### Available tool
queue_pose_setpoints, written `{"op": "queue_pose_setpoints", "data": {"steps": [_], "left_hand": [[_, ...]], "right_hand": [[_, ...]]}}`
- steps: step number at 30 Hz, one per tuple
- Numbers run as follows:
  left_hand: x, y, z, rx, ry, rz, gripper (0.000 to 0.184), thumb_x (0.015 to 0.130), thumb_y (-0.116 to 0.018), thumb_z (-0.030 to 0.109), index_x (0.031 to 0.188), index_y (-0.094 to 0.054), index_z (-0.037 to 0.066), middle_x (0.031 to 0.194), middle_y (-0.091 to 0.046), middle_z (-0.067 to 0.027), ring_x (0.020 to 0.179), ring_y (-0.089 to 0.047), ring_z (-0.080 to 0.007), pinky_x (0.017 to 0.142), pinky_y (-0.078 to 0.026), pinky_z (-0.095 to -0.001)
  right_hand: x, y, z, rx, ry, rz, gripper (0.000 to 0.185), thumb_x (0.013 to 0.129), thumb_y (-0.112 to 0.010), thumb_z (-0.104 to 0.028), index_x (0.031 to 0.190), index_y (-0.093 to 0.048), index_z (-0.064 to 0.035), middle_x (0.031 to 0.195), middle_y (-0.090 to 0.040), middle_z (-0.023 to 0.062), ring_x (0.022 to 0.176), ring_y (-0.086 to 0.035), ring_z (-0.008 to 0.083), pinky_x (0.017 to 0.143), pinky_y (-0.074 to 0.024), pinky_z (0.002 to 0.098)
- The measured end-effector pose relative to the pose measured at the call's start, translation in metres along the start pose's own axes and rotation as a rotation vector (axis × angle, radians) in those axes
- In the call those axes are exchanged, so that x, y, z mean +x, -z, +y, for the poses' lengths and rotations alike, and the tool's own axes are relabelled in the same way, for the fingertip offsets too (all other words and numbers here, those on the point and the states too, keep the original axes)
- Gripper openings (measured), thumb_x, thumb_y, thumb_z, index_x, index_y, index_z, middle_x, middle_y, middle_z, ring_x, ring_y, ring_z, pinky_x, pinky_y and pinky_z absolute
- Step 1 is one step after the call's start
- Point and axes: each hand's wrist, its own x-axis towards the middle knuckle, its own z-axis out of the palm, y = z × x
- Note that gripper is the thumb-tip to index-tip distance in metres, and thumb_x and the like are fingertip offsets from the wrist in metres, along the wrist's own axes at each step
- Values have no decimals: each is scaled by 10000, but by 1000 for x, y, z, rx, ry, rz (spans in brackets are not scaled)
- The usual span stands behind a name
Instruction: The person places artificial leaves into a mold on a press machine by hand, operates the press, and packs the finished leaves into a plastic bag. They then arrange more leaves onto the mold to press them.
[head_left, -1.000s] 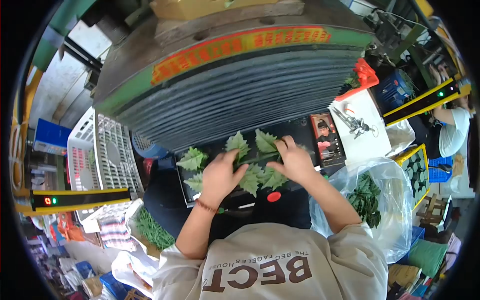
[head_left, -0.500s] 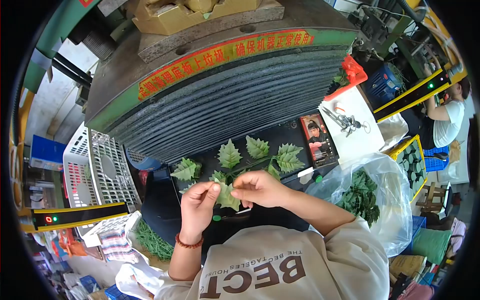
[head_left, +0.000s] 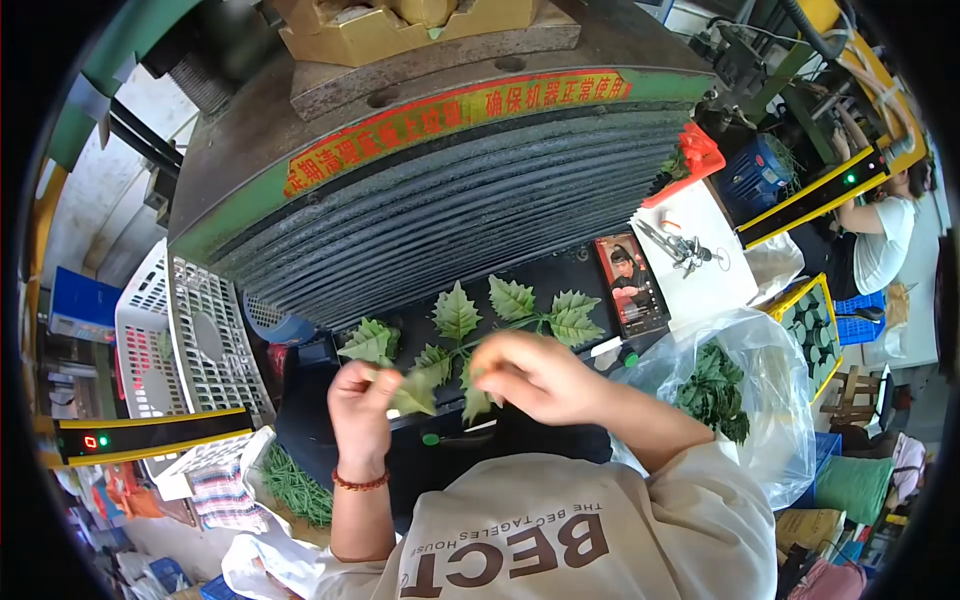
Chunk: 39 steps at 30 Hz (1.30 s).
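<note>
A leafy stem (head_left: 455, 313) with several pale green jagged leaves lies on the black work surface (head_left: 560, 272) under the ribbed machine. My left hand (head_left: 362, 405), a red beaded bracelet (head_left: 360, 481) at its wrist, pinches a single leaf (head_left: 413, 392) that is blurred by motion. Over the lower leaves of the stem is my right hand (head_left: 530, 378), its fingers curled together; what they hold, if anything, is hidden. Just left of the stem sits a small pile of leaves (head_left: 368, 341).
A phone (head_left: 632, 285) shows a picture beside a white board (head_left: 700, 262). Dark leaves (head_left: 713, 390) fill a clear plastic bag (head_left: 780, 420) on the right. White crates (head_left: 205, 335) stand at left. Another person (head_left: 880, 240) sits at far right.
My left hand has moved left, away from my right hand, with the leaf in its fingers. Earlier both hands were over the stem, then close together at the leaf.
</note>
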Motion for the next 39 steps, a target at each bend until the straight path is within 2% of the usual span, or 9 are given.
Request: {"op": "queue_pose_setpoints", "data": {"steps": [7, 10, 16, 21, 25, 33, 35, 38, 39], "left_hand": [[-17, -13, -4, -78, 135, -194, 169, 810, -681, -6, 749, -544, 71, 718, -595, -22, 589, -472, -72, 590, -383, -168], [-3, 27, -3, 1, 65, 113, 105, 857, -626, -1, 845, -536, 53, 781, -608, -45, 614, -483, -80, 604, -402, -180], [6, -21, 19, 133, -73, 94, 60, 906, -550, 4, 937, -509, 34, 862, -610, -72, 660, -497, -85, 633, -423, -192], [1, -35, 11, 398, -130, -41, 99, 922, -512, -6, 1009, -481, 29, 915, -600, -85, 698, -511, -95, 661, -439, -205], [5, -46, 0, 245, -72, -39, 91, 931, -501, 5, 1016, -495, 35, 918, -597, -81, 684, -505, -99, 648, -433, -203], [26, -21, 6, -112, 86, 43, 110, 943, -530, 102, 1042, -516, 57, 906, -580, -49, 574, -424, -73, 529, -366, -199], [32, -10, 36, 89, -151, 211, 170, 934, -560, 167, 1064, -524, 64, 902, -572, -31, 537, -386, -69, 504, -336, -196], [8, -19, 59, 284, -224, -147, 246, 902, -590, 143, 1120, -510, 61, 890, -578, -20, 557, -424, -82, 525, -354, -184], [-5, -36, 63, 731, -371, -285, 218, 891, -596, 121, 1090, -538, 54, 875, -584, -20, 579, -447, -86, 541, -362, -180]], "right_hand": [[7, -17, 6, -186, 529, -100, 43, 822, -626, 12, 816, -616, -29, 805, -577, 41, 655, -503, 146, 578, -402, 248], [-14, -15, -12, -152, 564, 66, 39, 824, -623, 6, 831, -625, -33, 809, -555, 31, 658, -487, 157, 595, -401, 256], [8, -6, -2, -186, 245, 55, 49, 802, -649, -18, 842, -622, -28, 814, -533, 32, 664, -482, 168, 616, -410, 260], [19, -30, 3, -528, 584, -68, 82, 778, -662, -30, 834, -603, -28, 819, -517, 41, 673, -485, 161, 616, -410, 252], [23, -44, 13, -905, 959, 193, 107, 757, -679, -49, 813, -589, -32, 813, -497, 46, 673, -483, 160, 612, -404, 251], [-5, -39, -15, -642, 854, 132, 89, 769, -670, -9, 780, -586, -37, 829, -511, 55, 673, -486, 160, 614, -410, 254], [-9, -35, -27, -317, 794, 171, 87, 777, -666, 6, 782, -588, -34, 837, -524, 60, 672, -488, 155, 616, -414, 254], [5, -19, -10, -237, 578, 144, 78, 788, -656, 19, 798, -595, -29, 843, -539, 65, 674, -506, 155, 614, -428, 258], [12, -14, -4, -191, 472, 122, 75, 793, -652, 25, 806, -599, -26, 846, -546, 68, 676, -515, 155, 613, -435, 260]]}}
